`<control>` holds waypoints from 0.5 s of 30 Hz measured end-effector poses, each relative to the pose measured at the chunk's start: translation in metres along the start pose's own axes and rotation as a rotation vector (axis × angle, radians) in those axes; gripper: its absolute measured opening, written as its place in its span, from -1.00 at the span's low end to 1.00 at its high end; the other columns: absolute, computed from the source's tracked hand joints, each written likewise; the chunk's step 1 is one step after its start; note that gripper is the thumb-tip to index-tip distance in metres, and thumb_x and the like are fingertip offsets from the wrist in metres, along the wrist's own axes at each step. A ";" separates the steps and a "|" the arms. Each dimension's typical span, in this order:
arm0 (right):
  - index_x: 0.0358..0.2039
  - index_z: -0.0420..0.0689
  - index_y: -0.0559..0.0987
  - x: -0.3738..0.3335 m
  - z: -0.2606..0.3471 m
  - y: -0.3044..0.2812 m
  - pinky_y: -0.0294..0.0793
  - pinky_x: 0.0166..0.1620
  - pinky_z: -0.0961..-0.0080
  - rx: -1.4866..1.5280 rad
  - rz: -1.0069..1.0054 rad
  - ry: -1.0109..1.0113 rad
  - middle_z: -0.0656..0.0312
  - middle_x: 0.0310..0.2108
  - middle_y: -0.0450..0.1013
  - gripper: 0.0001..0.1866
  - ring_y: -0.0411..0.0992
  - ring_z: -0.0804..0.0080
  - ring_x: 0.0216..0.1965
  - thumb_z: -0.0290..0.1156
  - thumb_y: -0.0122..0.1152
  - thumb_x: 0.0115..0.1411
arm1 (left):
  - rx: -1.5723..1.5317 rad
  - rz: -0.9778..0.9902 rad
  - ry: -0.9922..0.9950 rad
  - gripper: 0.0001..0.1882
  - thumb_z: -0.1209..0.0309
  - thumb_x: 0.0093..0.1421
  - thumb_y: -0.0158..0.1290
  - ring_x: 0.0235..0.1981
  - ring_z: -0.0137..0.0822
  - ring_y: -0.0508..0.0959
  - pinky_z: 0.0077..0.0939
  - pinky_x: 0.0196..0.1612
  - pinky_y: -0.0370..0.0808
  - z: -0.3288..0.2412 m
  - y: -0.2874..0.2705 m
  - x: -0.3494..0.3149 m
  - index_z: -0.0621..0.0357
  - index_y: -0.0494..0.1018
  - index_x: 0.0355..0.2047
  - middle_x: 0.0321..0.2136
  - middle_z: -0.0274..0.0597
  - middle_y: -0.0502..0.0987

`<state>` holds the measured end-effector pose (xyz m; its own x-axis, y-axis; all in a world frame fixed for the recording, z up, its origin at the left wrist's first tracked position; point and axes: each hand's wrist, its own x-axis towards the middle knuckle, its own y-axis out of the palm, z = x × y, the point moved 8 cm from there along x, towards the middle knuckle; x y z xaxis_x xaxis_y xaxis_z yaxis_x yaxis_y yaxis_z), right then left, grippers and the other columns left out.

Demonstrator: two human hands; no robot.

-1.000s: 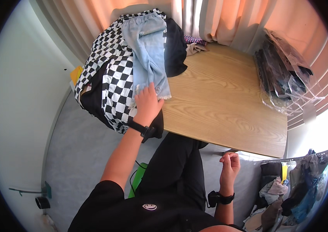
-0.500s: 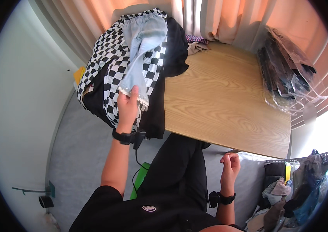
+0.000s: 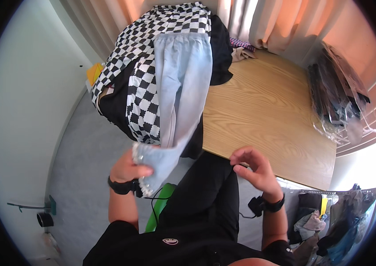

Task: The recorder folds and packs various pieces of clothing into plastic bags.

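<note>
My left hand [image 3: 128, 169] grips the frayed hem of a pair of light blue jeans [image 3: 182, 93]. The jeans stretch from a clothes pile at the table's far left corner down to my hand, off the table's near edge. Under the jeans lie a black-and-white checkered garment [image 3: 146, 53] and a black garment [image 3: 220, 48]. My right hand [image 3: 252, 166] hovers at the near edge of the wooden table [image 3: 268, 111], fingers loosely curled, holding nothing. Both wrists carry black bands.
A stack of clear plastic bags with dark contents [image 3: 336, 102] lies along the table's right side. Peach curtains [image 3: 281, 22] hang behind. A yellow object [image 3: 94, 73] sits by the left wall. Clothes hang on a rack [image 3: 330, 221] at lower right. A green object [image 3: 159, 208] is beside my leg.
My left hand has pulled the jeans' leg toward me, off the pile and past the table edge. My right hand has risen from my lap to the table's near edge.
</note>
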<state>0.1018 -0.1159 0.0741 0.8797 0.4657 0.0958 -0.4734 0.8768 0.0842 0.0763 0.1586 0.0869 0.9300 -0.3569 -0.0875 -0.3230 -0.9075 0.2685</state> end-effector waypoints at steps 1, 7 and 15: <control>-0.15 -0.21 0.41 0.015 0.019 0.001 0.42 -0.08 0.52 -0.005 0.003 -0.001 0.22 -0.23 0.45 -0.71 0.43 0.49 -0.18 -0.56 0.22 0.10 | 0.018 0.283 0.073 -0.72 0.50 -0.05 0.08 -0.37 -0.42 0.48 -0.51 -0.30 0.40 -0.008 0.013 -0.003 0.33 0.42 -0.28 -0.37 -0.24 0.50; -0.14 -0.22 0.46 0.150 0.048 0.050 0.38 -0.02 0.46 -0.623 0.262 -0.211 0.22 -0.20 0.46 -0.68 0.41 0.47 -0.10 -0.39 0.23 0.10 | 0.176 0.757 0.236 -0.89 0.49 -0.04 0.05 -0.54 -0.19 0.39 -0.41 -0.47 0.29 -0.029 0.046 -0.046 0.29 0.39 -0.53 -0.61 -0.14 0.37; 0.16 -0.19 0.22 0.290 -0.032 0.056 0.04 0.20 0.10 -1.306 -0.142 -0.497 -0.01 0.05 0.30 -0.09 0.19 0.04 0.14 0.05 0.30 -0.13 | 0.303 0.806 0.260 -0.77 0.50 -0.03 0.18 -0.61 -0.20 0.35 -0.41 -0.52 0.24 -0.056 0.047 -0.068 0.27 0.37 -0.70 -0.66 -0.17 0.36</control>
<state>0.3320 0.0722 0.0751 0.6783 0.5152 0.5240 0.2418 0.5170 -0.8212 0.0071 0.1525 0.1590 0.3995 -0.8827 0.2473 -0.8929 -0.4358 -0.1133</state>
